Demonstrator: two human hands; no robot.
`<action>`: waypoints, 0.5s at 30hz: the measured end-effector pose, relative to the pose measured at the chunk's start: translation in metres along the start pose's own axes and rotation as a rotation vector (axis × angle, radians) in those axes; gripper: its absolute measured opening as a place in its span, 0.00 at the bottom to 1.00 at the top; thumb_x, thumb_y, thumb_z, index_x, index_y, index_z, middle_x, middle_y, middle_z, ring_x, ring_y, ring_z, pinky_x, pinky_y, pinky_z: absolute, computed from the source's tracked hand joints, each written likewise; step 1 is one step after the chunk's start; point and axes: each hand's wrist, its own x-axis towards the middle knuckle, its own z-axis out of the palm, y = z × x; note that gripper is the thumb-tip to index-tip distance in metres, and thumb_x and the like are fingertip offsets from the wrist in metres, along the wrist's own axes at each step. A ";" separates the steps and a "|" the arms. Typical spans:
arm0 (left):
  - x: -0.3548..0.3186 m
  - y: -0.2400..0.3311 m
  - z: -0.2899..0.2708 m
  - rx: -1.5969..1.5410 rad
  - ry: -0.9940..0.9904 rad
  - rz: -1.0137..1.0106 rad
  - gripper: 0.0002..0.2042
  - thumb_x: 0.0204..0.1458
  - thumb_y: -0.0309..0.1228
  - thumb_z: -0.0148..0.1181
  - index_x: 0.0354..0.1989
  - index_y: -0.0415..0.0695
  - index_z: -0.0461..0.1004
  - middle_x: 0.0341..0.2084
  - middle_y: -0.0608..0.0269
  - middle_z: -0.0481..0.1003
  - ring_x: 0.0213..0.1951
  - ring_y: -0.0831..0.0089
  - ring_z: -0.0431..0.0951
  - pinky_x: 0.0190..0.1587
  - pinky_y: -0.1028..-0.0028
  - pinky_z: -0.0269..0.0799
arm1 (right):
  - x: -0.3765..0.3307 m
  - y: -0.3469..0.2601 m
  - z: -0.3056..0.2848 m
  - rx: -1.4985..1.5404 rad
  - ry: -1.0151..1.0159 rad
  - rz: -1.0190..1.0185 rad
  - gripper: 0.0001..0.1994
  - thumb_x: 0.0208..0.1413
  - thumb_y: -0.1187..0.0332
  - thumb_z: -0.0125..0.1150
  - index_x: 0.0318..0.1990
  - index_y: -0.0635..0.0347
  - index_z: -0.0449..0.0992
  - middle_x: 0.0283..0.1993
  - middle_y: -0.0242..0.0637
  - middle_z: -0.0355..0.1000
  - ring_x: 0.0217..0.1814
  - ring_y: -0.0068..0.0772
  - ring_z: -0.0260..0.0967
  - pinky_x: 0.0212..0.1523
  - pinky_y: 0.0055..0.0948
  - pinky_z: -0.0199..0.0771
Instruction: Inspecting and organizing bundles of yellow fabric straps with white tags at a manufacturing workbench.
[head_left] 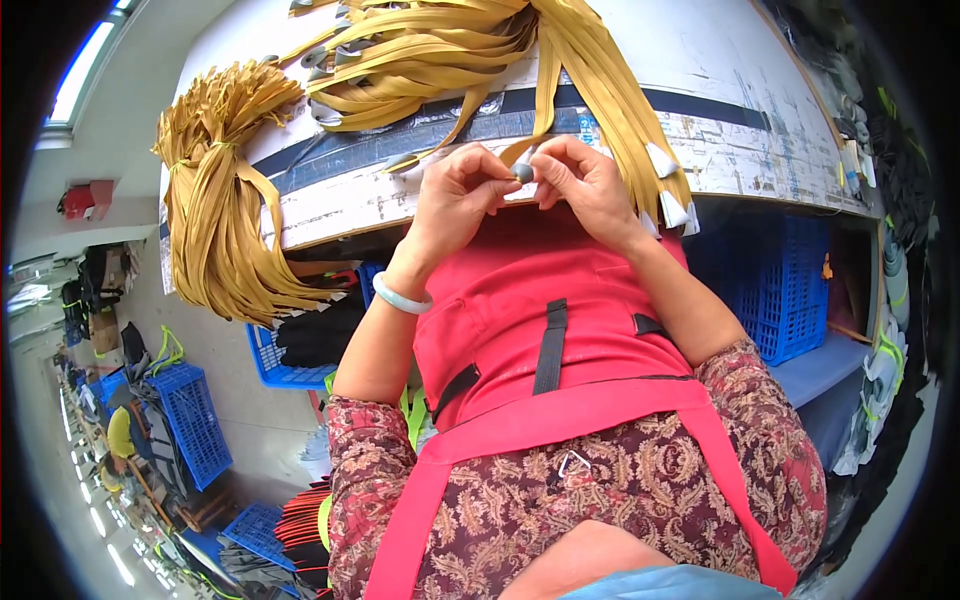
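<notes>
Pinching between both grips, left hand (455, 195) and right hand (580, 180): small grey slider (523, 172) on yellow strap (546, 90).

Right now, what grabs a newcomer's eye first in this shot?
The mustard-yellow straps fanned across the white worktable, plus a tied yellow bundle hanging off its left end. Next, the left hand and right hand meeting at the table edge, pinching a small grey tip on one strap. Blue crates sit under the table at right.
</notes>
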 end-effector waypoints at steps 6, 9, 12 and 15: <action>-0.007 -0.005 0.011 0.145 0.086 0.177 0.06 0.50 0.13 0.62 0.30 0.37 0.73 0.27 0.67 0.71 0.26 0.82 0.72 0.29 0.81 0.69 | 0.002 -0.002 -0.011 0.001 -0.108 0.080 0.08 0.62 0.66 0.61 0.37 0.61 0.74 0.26 0.27 0.70 0.25 0.15 0.67 0.27 0.15 0.67; -0.013 0.006 0.017 0.072 0.181 0.166 0.06 0.51 0.13 0.60 0.28 0.37 0.71 0.27 0.66 0.71 0.25 0.81 0.72 0.29 0.81 0.70 | -0.013 -0.003 -0.002 0.039 -0.017 0.170 0.07 0.63 0.65 0.60 0.37 0.58 0.73 0.24 0.26 0.68 0.22 0.15 0.65 0.25 0.16 0.66; -0.018 0.013 -0.003 -0.016 0.424 0.213 0.04 0.56 0.17 0.57 0.30 0.39 0.72 0.30 0.63 0.72 0.28 0.78 0.73 0.31 0.79 0.73 | -0.032 0.018 0.004 0.118 -0.060 0.276 0.09 0.63 0.63 0.61 0.37 0.58 0.73 0.26 0.25 0.68 0.22 0.15 0.64 0.24 0.16 0.66; -0.030 0.028 -0.092 -0.173 0.836 0.322 0.05 0.60 0.24 0.57 0.42 0.38 0.73 0.38 0.60 0.74 0.37 0.70 0.77 0.43 0.71 0.78 | -0.053 0.029 -0.006 0.051 -0.152 0.327 0.11 0.64 0.62 0.59 0.37 0.60 0.72 0.26 0.25 0.67 0.25 0.14 0.65 0.27 0.18 0.67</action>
